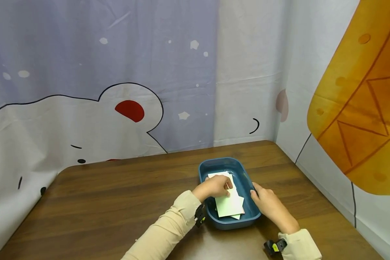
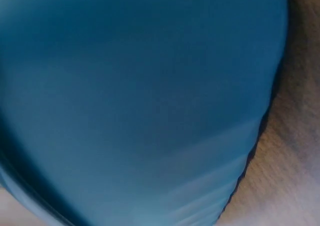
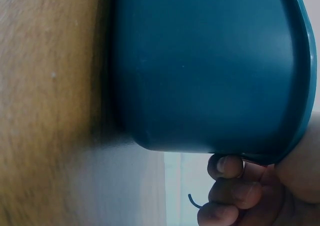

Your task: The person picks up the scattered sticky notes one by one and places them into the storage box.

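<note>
A blue plastic bin [image 1: 227, 225] with rounded corners stands on the wooden table. White and pale green paper pieces [image 1: 230, 206] lie loosely overlapped inside it. My left hand [image 1: 214, 186] reaches over the bin's left side, fingers bent down at the upper part of the papers; I cannot tell whether it pinches one. My right hand [image 1: 269, 204] grips the bin's right rim, thumb on the inner side. In the right wrist view, curled fingers [image 3: 235, 190] show against the bin's outer wall [image 3: 210, 70]. The left wrist view is filled by the bin's outer wall [image 2: 150, 95].
The brown table [image 1: 117, 202] extends far to the left of the bin. Behind it hangs a printed curtain [image 1: 182, 72], with another white and orange printed cloth [image 1: 354, 108] along the right edge. Black wrist cameras [image 1: 199, 215] sit on both cuffs.
</note>
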